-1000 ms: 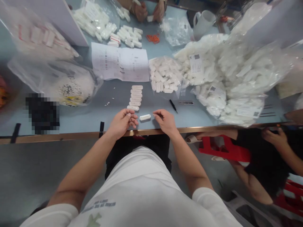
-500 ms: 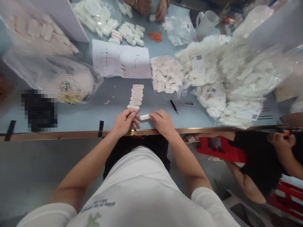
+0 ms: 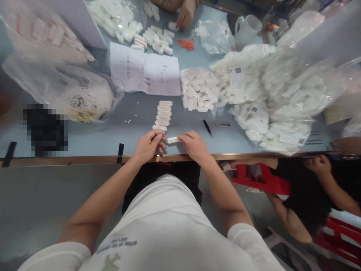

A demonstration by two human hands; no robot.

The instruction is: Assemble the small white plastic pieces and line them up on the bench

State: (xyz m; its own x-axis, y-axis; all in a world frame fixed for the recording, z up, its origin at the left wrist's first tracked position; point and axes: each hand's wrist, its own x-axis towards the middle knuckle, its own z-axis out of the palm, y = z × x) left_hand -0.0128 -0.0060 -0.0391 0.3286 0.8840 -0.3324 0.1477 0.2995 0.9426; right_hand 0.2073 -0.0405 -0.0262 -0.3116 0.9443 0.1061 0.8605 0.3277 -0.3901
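My right hand (image 3: 195,146) pinches the right end of a small white plastic piece (image 3: 172,140) with a row of small marks along its top, close above the table's front edge. To its left, my left hand (image 3: 149,146) is half curled, thumb and forefinger together; what they hold, if anything, is too small to make out. Its fingertips are close to the left end of the piece. Just beyond my left hand, several similar white plastic pieces (image 3: 163,113) lie stacked in a column on the blue-grey table (image 3: 141,109). Tiny white bits (image 3: 128,121) are scattered left of that column.
A printed sheet (image 3: 166,73) lies farther back. Right of it is an open bag of white parts (image 3: 199,90), with more full bags (image 3: 282,94) beyond. A black pen-like tool (image 3: 208,128) lies near tweezers (image 3: 222,124). Across the table is another person's hand (image 3: 186,15).
My hands and the white piece stay almost in place. Across the table, the other person's hands have shifted slightly. The seated person's arm at right has moved left.
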